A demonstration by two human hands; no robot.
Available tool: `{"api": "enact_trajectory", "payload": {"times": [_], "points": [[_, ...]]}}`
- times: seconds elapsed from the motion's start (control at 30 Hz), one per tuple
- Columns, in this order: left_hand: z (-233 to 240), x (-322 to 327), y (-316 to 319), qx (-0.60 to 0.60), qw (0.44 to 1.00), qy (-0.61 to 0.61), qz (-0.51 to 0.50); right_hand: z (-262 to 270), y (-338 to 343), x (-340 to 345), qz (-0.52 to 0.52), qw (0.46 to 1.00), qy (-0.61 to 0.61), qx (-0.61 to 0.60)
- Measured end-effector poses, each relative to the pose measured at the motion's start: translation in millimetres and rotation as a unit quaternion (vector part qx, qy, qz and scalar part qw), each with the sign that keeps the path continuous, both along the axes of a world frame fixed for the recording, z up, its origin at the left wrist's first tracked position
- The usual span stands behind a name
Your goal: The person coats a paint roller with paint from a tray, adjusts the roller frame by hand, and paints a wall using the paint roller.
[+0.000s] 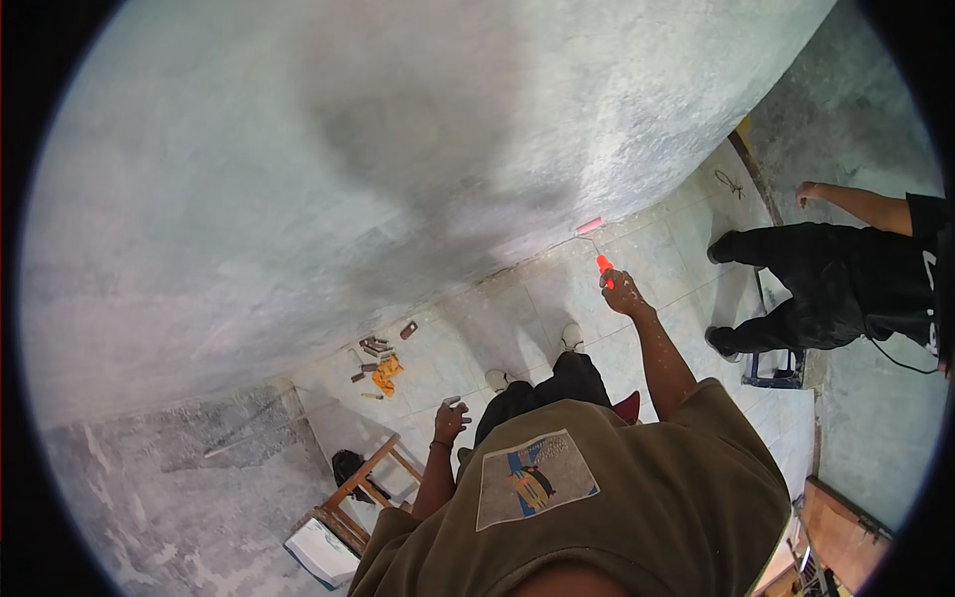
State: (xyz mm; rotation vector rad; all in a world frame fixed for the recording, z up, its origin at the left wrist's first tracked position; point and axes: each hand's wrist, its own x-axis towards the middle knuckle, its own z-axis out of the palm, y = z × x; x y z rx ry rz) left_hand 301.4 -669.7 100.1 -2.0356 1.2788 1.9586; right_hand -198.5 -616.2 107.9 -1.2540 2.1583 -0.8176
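A small paint roller with an orange-red handle [605, 267] is in my right hand [625, 295], held out ahead of me. Its pink roller sleeve [589, 226] is at the foot of the pale, patchy wall [418, 224]; I cannot tell whether it touches the surface. Pale specks dot the right hand and forearm. My left hand [451, 421] hangs by my left side with its fingers apart and holds nothing. Something pale covers part of that hand's fingers.
Another person [828, 287] in dark clothes stands to the right, beside a dark stool [776, 369]. Near the wall's foot lie an orange cloth [386, 374] and several small brownish pieces [375, 346]. A wooden frame [365, 474] and a black bag [348, 466] are at left.
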Motion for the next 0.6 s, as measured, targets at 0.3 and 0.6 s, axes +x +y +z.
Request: {"api": "enact_trajectory", "payload": {"times": [0.3, 0.6], "points": [[-45.6, 106.6, 36.9, -0.013, 0.996, 0.021, 0.081, 185.7, 48.0, 146.6, -0.054, 0.995, -0.073, -0.048], [-77.7, 164.5, 31.6, -0.016, 0.995, 0.056, 0.087, 8.1, -28.5, 165.9, -0.045, 0.997, -0.025, -0.059]]}}
